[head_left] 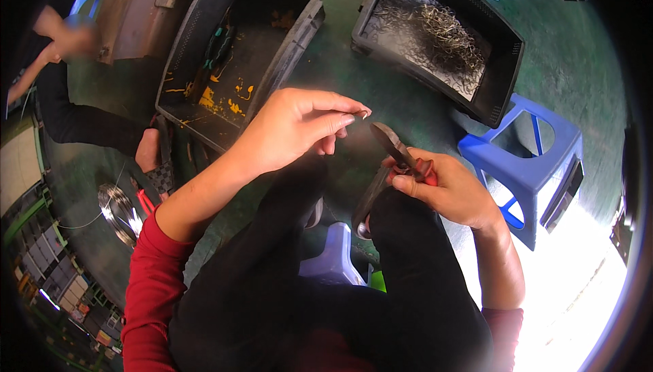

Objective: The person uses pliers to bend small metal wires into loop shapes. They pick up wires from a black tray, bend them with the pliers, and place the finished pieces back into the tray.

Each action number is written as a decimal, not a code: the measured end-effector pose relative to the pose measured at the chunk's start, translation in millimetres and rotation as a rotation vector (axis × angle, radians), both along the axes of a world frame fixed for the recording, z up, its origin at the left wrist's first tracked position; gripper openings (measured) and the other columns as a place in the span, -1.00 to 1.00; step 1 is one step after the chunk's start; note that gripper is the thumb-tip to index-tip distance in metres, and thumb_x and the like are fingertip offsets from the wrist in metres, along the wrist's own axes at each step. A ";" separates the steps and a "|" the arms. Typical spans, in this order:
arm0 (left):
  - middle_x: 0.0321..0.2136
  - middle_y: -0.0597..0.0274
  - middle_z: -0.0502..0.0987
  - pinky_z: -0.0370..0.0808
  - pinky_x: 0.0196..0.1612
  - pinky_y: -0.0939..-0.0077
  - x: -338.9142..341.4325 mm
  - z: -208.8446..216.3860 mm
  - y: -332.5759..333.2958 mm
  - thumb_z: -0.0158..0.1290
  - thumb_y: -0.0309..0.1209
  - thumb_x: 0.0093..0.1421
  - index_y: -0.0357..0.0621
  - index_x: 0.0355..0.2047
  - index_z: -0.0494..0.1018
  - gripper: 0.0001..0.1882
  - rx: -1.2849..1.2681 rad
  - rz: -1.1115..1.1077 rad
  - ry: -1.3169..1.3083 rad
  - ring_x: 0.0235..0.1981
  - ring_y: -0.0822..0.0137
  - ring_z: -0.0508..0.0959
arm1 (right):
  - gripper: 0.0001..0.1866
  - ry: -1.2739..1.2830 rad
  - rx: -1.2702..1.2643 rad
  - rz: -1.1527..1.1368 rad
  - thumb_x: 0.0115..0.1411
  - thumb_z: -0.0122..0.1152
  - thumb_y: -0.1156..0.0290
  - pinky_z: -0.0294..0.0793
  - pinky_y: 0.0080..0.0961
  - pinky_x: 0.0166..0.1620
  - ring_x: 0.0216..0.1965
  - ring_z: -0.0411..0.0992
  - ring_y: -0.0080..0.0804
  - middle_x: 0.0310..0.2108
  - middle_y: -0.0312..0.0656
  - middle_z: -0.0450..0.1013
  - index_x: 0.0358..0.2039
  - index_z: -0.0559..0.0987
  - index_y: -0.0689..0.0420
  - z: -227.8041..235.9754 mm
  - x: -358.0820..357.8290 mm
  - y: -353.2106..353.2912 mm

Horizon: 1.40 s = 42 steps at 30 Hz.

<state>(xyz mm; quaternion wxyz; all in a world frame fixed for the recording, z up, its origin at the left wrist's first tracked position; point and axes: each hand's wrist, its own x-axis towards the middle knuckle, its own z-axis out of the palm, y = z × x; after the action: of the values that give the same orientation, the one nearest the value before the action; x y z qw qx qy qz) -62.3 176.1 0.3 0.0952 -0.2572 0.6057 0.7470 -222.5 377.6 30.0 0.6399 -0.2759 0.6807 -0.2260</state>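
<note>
My left hand [309, 123] is closed in a pinch, with a small bent piece of wire [366, 113] sticking out past the thumb and forefinger. To its right, my right hand [449, 188] is wrapped round a pair of red-handled pliers [392, 142]. The dark jaws point up and left toward the wire and stay a short gap away from it. Whether the jaws are parted is hard to make out. Both hands are held above my knees.
Beyond the hands, one black bin [275, 96] holds green-handled pliers [216, 49]; another [435, 89] holds many bent wires [445, 31]. A blue stool [537, 151] stands right. At left are a wire coil [119, 214], a red-handled tool [145, 202] and another person's leg [88, 123].
</note>
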 end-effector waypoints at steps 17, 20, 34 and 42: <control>-0.50 0.25 0.54 0.47 -0.47 0.64 -0.8 2.0 3.8 0.03 -0.53 0.29 -0.26 -0.10 0.57 -0.79 -0.048 -0.036 0.024 -0.55 0.51 0.52 | -0.62 0.017 -0.019 0.033 0.25 0.24 0.24 0.38 -0.64 -0.18 -0.26 0.43 -0.64 -0.35 -0.32 0.54 -0.04 0.54 0.25 -4.9 -0.1 1.0; -0.50 0.24 0.54 0.47 -0.47 0.64 -1.3 2.4 3.4 0.04 -0.54 0.28 -0.27 -0.11 0.57 -0.80 -0.047 -0.043 0.022 -0.56 0.51 0.52 | -0.64 -0.027 0.004 0.012 0.27 0.22 0.27 0.38 -0.65 -0.19 -0.25 0.43 -0.65 -0.33 -0.30 0.54 -0.03 0.53 0.25 -8.9 0.6 3.3; -0.50 0.25 0.54 0.45 -0.48 0.64 -1.3 3.0 2.6 0.04 -0.55 0.27 -0.27 -0.15 0.57 -0.82 -0.089 -0.071 0.037 -0.56 0.51 0.51 | -0.68 -0.162 -0.030 -0.038 0.31 0.16 0.27 0.37 -0.70 -0.38 -0.31 0.45 -0.66 -0.34 -0.29 0.53 -0.03 0.49 0.22 -8.2 1.3 6.6; -0.55 0.25 0.50 0.38 -0.55 0.65 -1.3 3.1 8.1 -0.01 -0.53 0.30 -0.32 -0.17 0.54 -0.82 -0.216 -0.116 0.114 -0.64 0.54 0.47 | -0.66 -0.071 -0.033 -0.089 0.26 0.16 0.15 0.37 -0.46 -0.28 -0.45 0.41 -0.42 -0.53 -0.19 0.45 -0.37 0.53 0.22 -16.4 6.9 8.1</control>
<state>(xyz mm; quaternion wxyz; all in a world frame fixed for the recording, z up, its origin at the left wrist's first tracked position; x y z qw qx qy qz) -63.7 184.3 3.4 0.0753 -0.1877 0.7008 0.6841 -215.5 385.7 13.6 0.6485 -0.2476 0.6652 -0.2752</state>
